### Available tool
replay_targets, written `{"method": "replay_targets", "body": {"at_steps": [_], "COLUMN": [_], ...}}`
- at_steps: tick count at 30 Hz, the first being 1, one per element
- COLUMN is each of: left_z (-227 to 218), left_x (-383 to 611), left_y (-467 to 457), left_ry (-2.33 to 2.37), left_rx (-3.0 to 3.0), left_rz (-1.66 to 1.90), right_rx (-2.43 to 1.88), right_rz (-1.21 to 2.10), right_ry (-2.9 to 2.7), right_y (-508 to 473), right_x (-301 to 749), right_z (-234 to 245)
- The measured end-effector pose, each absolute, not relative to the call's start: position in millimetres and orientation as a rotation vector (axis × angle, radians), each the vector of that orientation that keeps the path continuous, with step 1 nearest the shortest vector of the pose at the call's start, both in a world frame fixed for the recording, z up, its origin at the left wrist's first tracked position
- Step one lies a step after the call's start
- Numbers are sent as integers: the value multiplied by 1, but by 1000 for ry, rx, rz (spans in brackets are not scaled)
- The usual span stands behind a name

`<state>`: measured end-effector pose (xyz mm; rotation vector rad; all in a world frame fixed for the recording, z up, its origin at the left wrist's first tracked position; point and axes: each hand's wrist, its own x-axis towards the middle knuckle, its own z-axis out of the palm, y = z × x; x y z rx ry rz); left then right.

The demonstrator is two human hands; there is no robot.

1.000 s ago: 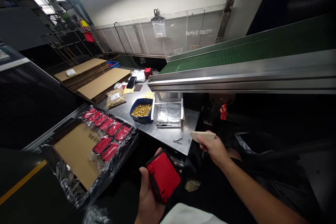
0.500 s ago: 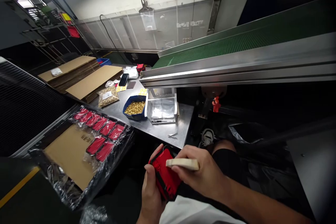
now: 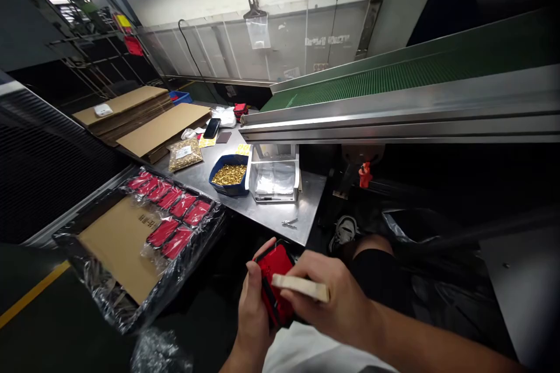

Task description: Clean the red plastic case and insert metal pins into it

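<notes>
Head view. Left hand (image 3: 256,315) wrapped around red-and-black plastic case (image 3: 273,282), thumb on near left edge, fingertips curled over far edge; case held low over the lap, below the front edge of steel bench (image 3: 306,210). Long axis of case running away from the body, tilted up and slightly left. Right hand (image 3: 336,303) closed in a pinch on flat pale wooden stick (image 3: 301,288), stick lying crosswise over the case's right half, apparently touching it; long axis near horizontal, left to right. Right hand just right of case, left hand under and behind it; both equally close.

On bench: blue bin of brass parts (image 3: 229,175), clear plastic box (image 3: 275,178), bagged brass parts (image 3: 185,154), phone (image 3: 212,127). To the left, film-wrapped tray of red cases (image 3: 170,215) on cardboard sheet (image 3: 122,245).

Writing: dark print on cardboard sheet, too small to read. Label on bagged parts illegible. No brand legible anywhere.
</notes>
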<state>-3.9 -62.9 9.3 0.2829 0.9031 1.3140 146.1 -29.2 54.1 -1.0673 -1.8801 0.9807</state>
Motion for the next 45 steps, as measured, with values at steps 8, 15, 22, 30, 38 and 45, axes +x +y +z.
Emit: {"method": "replay_targets", "body": {"at_steps": [8, 15, 22, 30, 38, 45], "left_z": [23, 20, 21, 20, 15, 9], "left_x": [3, 5, 9, 10, 7, -3], "left_y": [-57, -59, -62, -65, -61, -59], "left_ry": [644, 585, 534, 567, 590, 493], "left_rx": [0, -39, -16, -87, -41, 58], "left_rz": [1214, 1177, 1099, 1072, 1062, 1015], "right_rx": [-1229, -1047, -904, -897, -889, -1352], "right_rz": [1048, 1099, 1077, 1052, 966, 983], "right_ry": [-1480, -1705, -1956, -2005, -2051, -1383], "right_y": [-13, -41, -39, -33, -28, -4], "right_x": [168, 172, 163, 162, 163, 185], "right_z": [69, 70, 84, 75, 70, 61]}}
